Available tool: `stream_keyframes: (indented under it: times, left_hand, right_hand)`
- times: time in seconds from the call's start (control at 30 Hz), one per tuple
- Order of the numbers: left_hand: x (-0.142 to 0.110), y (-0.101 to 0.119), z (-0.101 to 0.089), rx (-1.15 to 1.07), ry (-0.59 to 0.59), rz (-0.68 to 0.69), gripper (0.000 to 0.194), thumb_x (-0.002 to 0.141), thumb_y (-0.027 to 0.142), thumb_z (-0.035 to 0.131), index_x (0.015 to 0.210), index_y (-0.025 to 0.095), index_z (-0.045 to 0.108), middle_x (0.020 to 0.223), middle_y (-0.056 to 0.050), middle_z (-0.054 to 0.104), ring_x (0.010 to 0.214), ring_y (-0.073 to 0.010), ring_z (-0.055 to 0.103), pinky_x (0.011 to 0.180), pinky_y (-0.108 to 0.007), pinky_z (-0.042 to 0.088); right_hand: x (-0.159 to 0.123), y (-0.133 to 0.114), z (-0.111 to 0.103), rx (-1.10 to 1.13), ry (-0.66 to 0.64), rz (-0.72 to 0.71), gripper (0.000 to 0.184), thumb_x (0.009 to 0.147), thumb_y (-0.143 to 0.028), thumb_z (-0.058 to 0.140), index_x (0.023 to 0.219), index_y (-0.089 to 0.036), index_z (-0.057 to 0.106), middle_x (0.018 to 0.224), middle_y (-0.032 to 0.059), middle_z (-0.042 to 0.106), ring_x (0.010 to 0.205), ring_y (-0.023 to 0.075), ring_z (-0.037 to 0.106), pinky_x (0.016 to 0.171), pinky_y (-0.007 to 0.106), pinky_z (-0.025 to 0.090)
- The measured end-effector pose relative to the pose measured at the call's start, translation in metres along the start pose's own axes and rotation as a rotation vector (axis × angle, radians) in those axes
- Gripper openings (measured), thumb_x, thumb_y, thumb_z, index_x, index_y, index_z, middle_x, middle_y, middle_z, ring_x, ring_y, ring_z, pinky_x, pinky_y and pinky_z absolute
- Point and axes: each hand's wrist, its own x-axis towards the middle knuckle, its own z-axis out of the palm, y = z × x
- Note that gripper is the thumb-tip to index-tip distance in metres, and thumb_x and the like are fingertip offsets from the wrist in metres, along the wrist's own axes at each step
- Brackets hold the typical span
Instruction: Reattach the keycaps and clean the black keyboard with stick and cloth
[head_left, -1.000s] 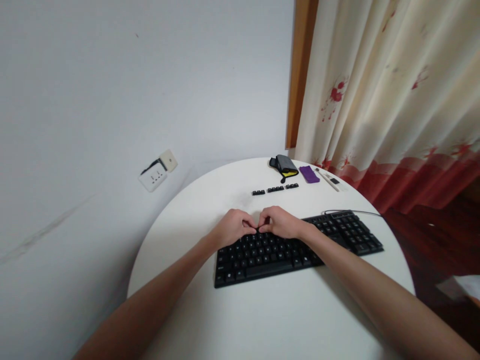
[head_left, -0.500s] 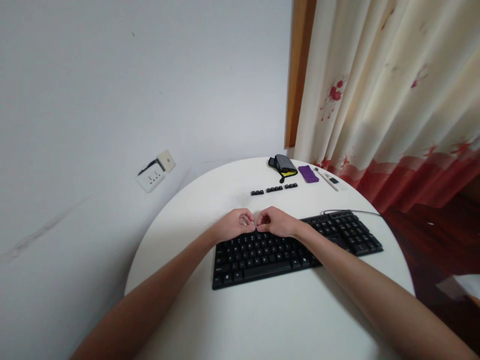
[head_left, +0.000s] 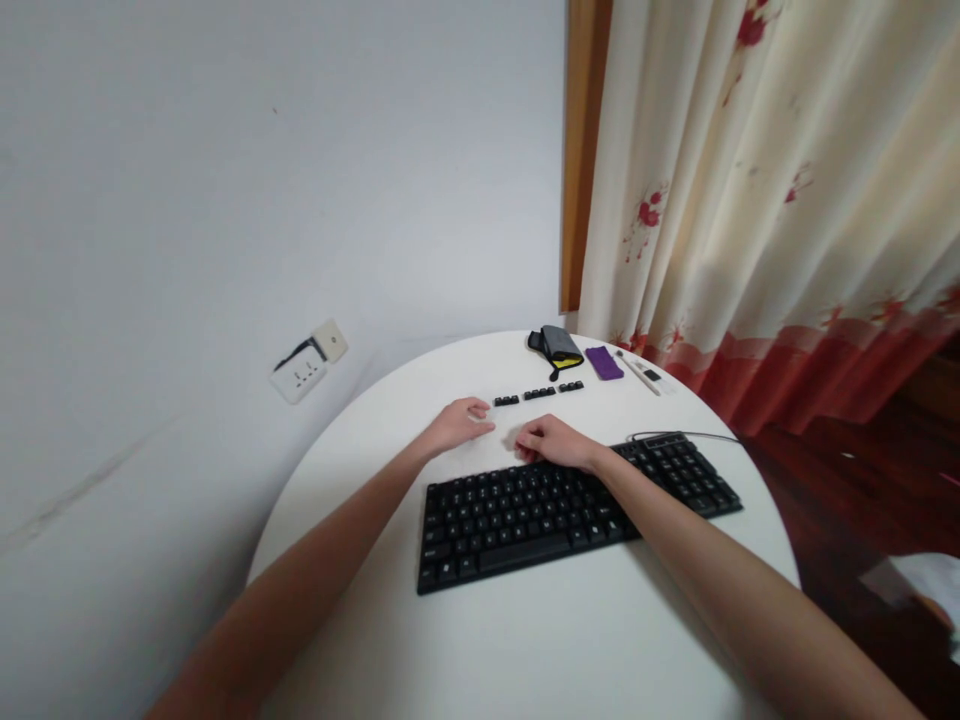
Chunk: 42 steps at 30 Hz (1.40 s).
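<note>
A black keyboard lies across the round white table. My left hand is raised past its far edge, thumb and fingers apart with nothing between them, close to the left end of a row of loose black keycaps. Those keycaps lie in three short groups beyond the keyboard. Over the keyboard's upper edge rests my right hand, its fingers curled in and closed. Whatever it may hold is hidden by the fingers.
At the back lie a folded grey and yellow cloth, a purple cloth and a slim brush. The keyboard's cable runs off to the right. A wall with a socket borders the left, a curtain the right.
My left hand has left the keyboard's top row, moved away toward the keycaps and spread its fingers. My right hand stays by the keyboard's far edge. The view has shifted slightly.
</note>
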Motion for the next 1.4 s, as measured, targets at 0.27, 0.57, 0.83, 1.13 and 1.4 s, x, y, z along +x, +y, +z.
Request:
stream_keyframes:
  times: [0.27,0.57,0.83,1.13,1.4]
  left_hand:
    - [0.062,0.004,0.018,0.295,0.094,0.213,0.029,0.072,0.024,0.072,0.1,0.015,0.072,0.1,-0.009,0.071,0.092,-0.0231,0.062,0.088,-0.034,0.045]
    - [0.017,0.029,0.009,0.185,0.035,0.217,0.017,0.072,0.028,0.071,0.086,0.019,0.077,0.087,-0.006,0.075,0.081,-0.022,0.066,0.077,-0.031,0.048]
    - [-0.049,0.067,0.022,0.063,0.002,0.205,0.026,0.077,0.038,0.069,0.092,0.018,0.077,0.082,-0.003,0.073,0.074,-0.0197,0.063,0.07,-0.028,0.046]
    - [-0.057,0.053,0.047,-0.167,-0.129,0.2,0.025,0.082,0.032,0.065,0.098,0.017,0.075,0.093,-0.006,0.075,0.083,-0.0205,0.067,0.078,-0.03,0.051]
    - [-0.064,0.058,0.046,-0.007,-0.049,0.18,0.019,0.082,0.026,0.064,0.092,0.02,0.078,0.089,-0.003,0.077,0.079,-0.0191,0.068,0.075,-0.028,0.05]
  right_hand:
    - [0.0,-0.002,0.001,0.012,0.083,0.054,0.021,0.086,-0.026,0.06,0.072,-0.012,0.067,0.065,0.0042,0.068,0.058,0.0116,0.06,0.06,0.024,0.049]
    - [-0.002,-0.012,-0.009,-0.218,0.398,-0.077,0.003,0.078,-0.017,0.067,0.079,-0.014,0.065,0.084,0.0053,0.068,0.072,0.0139,0.059,0.073,0.028,0.046]
    - [-0.012,-0.034,-0.008,-0.245,0.176,-0.319,0.006,0.078,-0.02,0.068,0.078,-0.015,0.063,0.074,0.0004,0.065,0.068,0.0123,0.057,0.065,0.024,0.044]
    - [-0.033,-0.008,-0.016,-0.261,0.083,-0.236,0.007,0.076,-0.02,0.069,0.081,-0.015,0.066,0.071,0.0002,0.065,0.064,0.0128,0.056,0.061,0.023,0.042]
    - [-0.039,-0.004,-0.012,-0.352,0.089,-0.204,0.015,0.083,-0.021,0.06,0.084,-0.015,0.074,0.079,0.0036,0.072,0.069,0.0154,0.06,0.067,0.026,0.045]
